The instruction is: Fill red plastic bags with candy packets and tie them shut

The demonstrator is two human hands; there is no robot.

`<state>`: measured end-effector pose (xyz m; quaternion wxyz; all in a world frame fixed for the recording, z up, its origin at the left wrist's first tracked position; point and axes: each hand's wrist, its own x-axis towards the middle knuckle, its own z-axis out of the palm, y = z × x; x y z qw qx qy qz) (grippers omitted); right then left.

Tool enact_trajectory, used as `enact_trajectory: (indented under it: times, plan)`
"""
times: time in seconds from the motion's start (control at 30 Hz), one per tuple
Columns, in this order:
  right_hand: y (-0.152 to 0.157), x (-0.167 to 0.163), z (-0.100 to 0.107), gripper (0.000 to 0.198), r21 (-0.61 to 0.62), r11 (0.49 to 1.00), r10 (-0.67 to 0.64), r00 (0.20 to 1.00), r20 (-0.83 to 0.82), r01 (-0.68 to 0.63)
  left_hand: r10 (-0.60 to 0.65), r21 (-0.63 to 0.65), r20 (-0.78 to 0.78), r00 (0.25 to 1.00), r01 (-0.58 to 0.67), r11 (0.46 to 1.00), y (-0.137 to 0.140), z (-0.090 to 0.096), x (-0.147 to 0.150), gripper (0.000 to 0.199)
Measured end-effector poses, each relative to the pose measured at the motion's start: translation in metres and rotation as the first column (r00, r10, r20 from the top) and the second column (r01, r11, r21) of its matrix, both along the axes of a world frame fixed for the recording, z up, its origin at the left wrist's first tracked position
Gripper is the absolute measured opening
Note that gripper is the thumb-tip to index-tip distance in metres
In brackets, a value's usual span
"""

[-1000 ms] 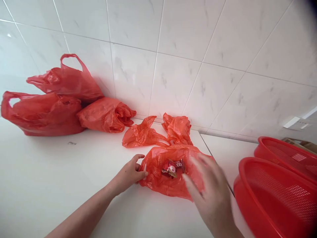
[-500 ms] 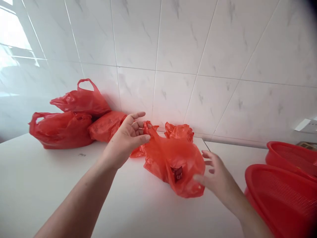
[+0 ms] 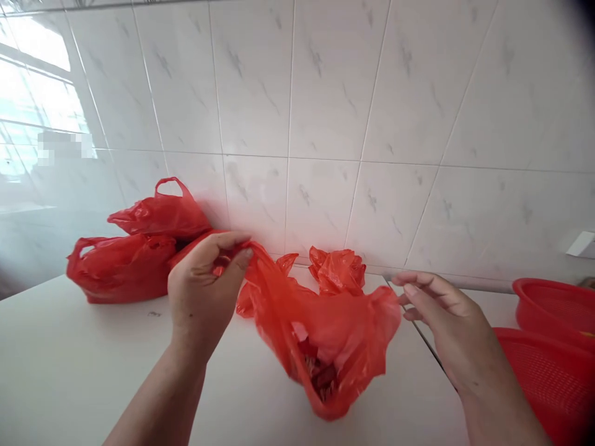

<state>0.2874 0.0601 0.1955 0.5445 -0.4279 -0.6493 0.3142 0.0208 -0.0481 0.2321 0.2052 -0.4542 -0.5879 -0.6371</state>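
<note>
Left hand (image 3: 202, 291) is closed in a pinch on one upper edge of a red plastic bag (image 3: 325, 334), which hangs lifted above the white counter (image 3: 69, 365) with small dark red packets (image 3: 320, 375) visible in its sagging bottom. Right hand (image 3: 446, 316) sits just beside the bag's opposite edge with fingers loosely curled; whether it touches the plastic cannot be told. Further red bags (image 3: 134, 260) lie against the tiled wall (image 3: 325, 93), and red mesh baskets (image 3: 553, 334) stand at the right.
</note>
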Motion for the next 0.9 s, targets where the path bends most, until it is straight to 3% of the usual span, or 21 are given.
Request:
enact_trajectory:
  times: [0.07,0.1,0.17,0.23,0.33,0.4,0.5,0.7,0.8,0.9]
  plan:
    - [-0.011,-0.007,0.006,0.032,0.126,0.991,-0.062,0.996,0.06,0.054,-0.02,-0.041,-0.047,0.999,0.018,0.999,-0.001,-0.002,0.003,0.01]
    - [-0.017,-0.011,0.007,0.031,0.172,0.985,-0.031,0.993,0.115,0.011,-0.029,-0.063,-0.071,0.997,0.025,0.998,-0.001,-0.004,0.005,0.01]
    - [-0.029,-0.016,0.009,0.029,0.186,0.964,0.13,0.95,0.285,-0.188,-0.039,-0.087,-0.104,0.994,0.03,0.996,-0.002,-0.007,0.006,0.01]
    - [-0.038,-0.022,0.008,0.03,0.142,0.919,0.269,0.847,0.459,-0.369,-0.032,-0.097,-0.109,0.994,0.021,0.995,-0.005,-0.008,0.007,0.011]
    - [-0.046,-0.031,0.004,0.035,0.206,0.871,0.257,0.773,0.58,-0.445,-0.014,-0.105,-0.072,0.997,0.007,0.994,-0.01,-0.007,0.008,0.013]
    - [-0.051,-0.038,0.001,0.042,0.275,0.846,0.218,0.767,0.604,-0.457,-0.019,-0.085,-0.037,0.999,0.016,0.996,-0.012,-0.007,0.011,0.015]
    - [-0.057,-0.05,-0.005,0.047,0.254,0.828,0.247,0.732,0.634,-0.5,-0.024,-0.032,0.054,0.998,0.026,0.999,-0.012,-0.006,0.018,0.017]
    - [-0.063,-0.08,-0.037,0.031,0.123,0.869,0.266,0.662,0.701,-0.479,-0.122,0.009,0.165,0.979,0.122,0.992,-0.008,-0.009,0.026,0.017]
    - [-0.064,-0.094,-0.052,0.018,0.082,0.872,0.31,0.674,0.67,-0.483,-0.164,0.012,0.164,0.973,0.164,0.986,-0.008,-0.011,0.024,0.018]
    - [-0.062,-0.092,-0.047,0.019,0.056,0.873,0.374,0.737,0.563,-0.485,-0.14,-0.011,0.143,0.98,0.143,0.99,-0.008,-0.011,0.021,0.022]
